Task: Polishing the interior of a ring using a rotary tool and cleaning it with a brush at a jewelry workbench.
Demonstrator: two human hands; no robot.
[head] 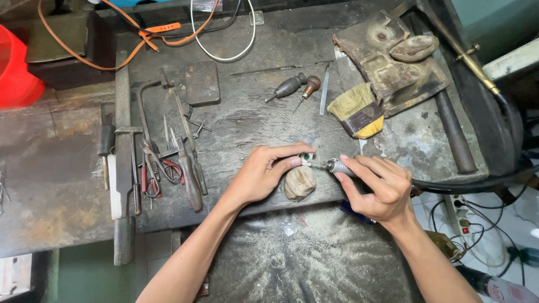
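**Small piece pinched at the bench peg, rotary tool laid to it**

At the front edge of the surface (236, 129), above the worn wooden peg (299, 183), I see a small pale-green piece (306, 159) pinched between the thumb and forefinger of my left hand (264, 174). Those fingers are closed tight on it. It lies just right of the left fingertips, touching them. My right hand (377, 188) is curled in a pen grip around the metal handpiece (337, 166), whose long axis runs left to right, tip pointing left at the piece; I cannot tell whether they touch. The left hand is nearer. Farther out lie a brush (357, 110), two wooden-handled gravers (297, 87), and pliers and a saw frame (163, 151) to the left.
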